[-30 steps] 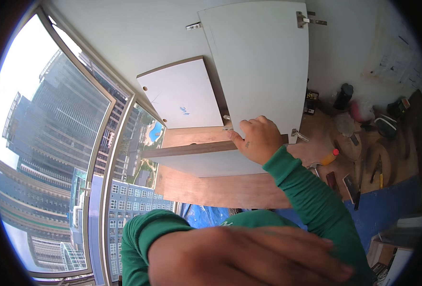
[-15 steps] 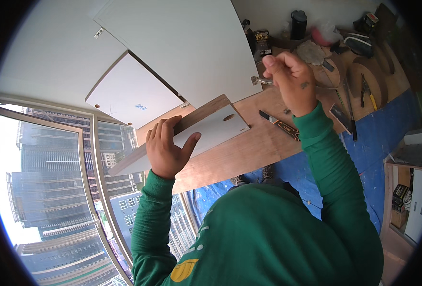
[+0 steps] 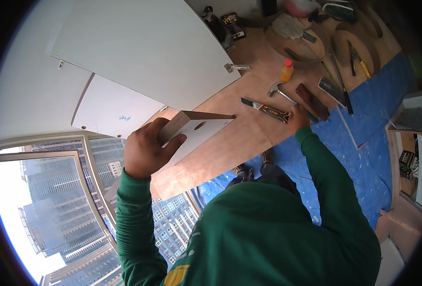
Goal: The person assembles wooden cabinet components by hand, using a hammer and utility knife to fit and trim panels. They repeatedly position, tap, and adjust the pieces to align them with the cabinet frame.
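Note:
My left hand is closed round the edge of a white board with a wood-grain edge strip; the thumb lies on the white face, which has a round hole. Tilted, the board extends over the plywood surface. My right hand is down at the rear end of a black and orange utility knife, beside the handle of a claw hammer. Its fingers are partly hidden, so I cannot tell whether they grip either tool.
A yellow bottle with a red cap stands beyond the hammer. Near it lie a dark reddish block, pliers and coiled edge strip. White cabinet panels rise at left, beside a window. Blue sheeting covers the floor.
My right hand has come down from above the work surface to the utility knife and hammer handle. My left hand keeps its hold on the board, which has turned. The view has shifted.

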`<state>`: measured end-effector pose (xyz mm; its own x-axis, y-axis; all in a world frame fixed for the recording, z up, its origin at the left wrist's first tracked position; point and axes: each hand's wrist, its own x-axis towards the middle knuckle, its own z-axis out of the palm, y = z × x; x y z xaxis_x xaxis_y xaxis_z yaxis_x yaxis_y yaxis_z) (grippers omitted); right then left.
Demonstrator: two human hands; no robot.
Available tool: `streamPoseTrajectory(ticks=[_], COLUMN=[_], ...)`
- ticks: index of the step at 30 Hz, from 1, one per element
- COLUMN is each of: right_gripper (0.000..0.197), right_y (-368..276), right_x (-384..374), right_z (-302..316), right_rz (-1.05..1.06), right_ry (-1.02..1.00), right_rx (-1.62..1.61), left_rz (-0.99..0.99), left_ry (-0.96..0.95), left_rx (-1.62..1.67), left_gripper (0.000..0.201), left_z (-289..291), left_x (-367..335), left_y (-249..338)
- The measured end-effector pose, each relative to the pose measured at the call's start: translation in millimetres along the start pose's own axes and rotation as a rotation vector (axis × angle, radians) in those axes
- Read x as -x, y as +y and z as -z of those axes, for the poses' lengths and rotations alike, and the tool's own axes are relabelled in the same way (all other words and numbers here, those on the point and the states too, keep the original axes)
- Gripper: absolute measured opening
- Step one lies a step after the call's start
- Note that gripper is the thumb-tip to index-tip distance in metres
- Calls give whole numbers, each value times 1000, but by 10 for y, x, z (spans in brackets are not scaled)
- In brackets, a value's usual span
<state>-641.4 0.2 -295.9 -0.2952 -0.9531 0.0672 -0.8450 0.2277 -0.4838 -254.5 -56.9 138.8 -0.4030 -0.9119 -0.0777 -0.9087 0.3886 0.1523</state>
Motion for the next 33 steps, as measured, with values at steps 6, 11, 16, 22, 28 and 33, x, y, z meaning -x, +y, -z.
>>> streamPoseTrajectory(ticks=[6, 11, 16, 22, 28, 33], right_gripper=[26, 34, 48, 55, 46, 40], right_y=[69, -30, -277, -425, -652, -989], right_x=[-280, -304, -146, -144, 222, 804], right_z=[57, 142, 30, -294, -289, -239], right_rz=[-45, 133, 274, 178, -82, -172], right_ry=[-80, -177, -249, -302, -466, -538], right_rx=[211, 163, 128, 169, -463, -687], left_rz=[-4, -28, -49, -43, -26, 3], left_ry=[8, 62, 90, 83, 41, -80], left_rx=[25, -39, -72, -81, -65, 148], left_gripper=[45, 46, 46, 46, 48, 49], left_z=[23, 22, 6, -2, -5, 37], left_x=[-125, -176, -195, -194, -218, -279], left_y=[-128, -147, -160, -161, -232, -295])
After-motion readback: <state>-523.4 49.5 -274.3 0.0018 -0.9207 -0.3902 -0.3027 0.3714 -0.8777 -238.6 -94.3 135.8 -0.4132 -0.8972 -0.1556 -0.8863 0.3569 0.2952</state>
